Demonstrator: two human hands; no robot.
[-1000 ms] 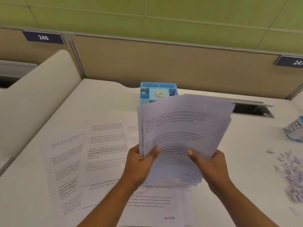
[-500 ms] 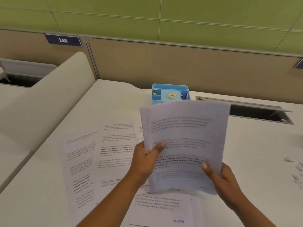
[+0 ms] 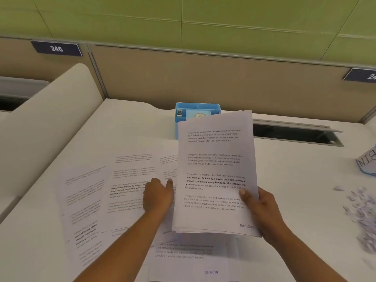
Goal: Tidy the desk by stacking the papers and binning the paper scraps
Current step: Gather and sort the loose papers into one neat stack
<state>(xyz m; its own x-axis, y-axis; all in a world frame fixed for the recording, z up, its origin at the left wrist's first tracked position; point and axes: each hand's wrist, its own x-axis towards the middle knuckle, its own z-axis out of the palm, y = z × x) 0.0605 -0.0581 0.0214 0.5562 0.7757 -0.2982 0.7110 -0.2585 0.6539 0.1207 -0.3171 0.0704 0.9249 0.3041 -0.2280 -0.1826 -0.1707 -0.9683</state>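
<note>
Head view: one hand holds the gathered pages up while the other is down among the sheets spread on the desk.

The right hand (image 3: 262, 212) grips the stack of papers (image 3: 215, 171) by its lower right edge, thumb on the top page, which is stamped "DUPLICATE"; the stack is lifted above the desk (image 3: 295, 180), tilted toward the camera and partly covering the blue organiser (image 3: 183, 123) behind it. The left hand (image 3: 157, 198) is off the stack, just to its left, grasping nothing; its fingers look relaxed and seem to touch the loose sheets (image 3: 130, 190), though blur makes contact uncertain. Another printed sheet (image 3: 203, 267), stamped "RECEIVED", lies below the stack. The paper scraps (image 3: 362, 210) lie heaped at the desk's right edge, near the container marked "BIN" (image 3: 367, 161).
</note>
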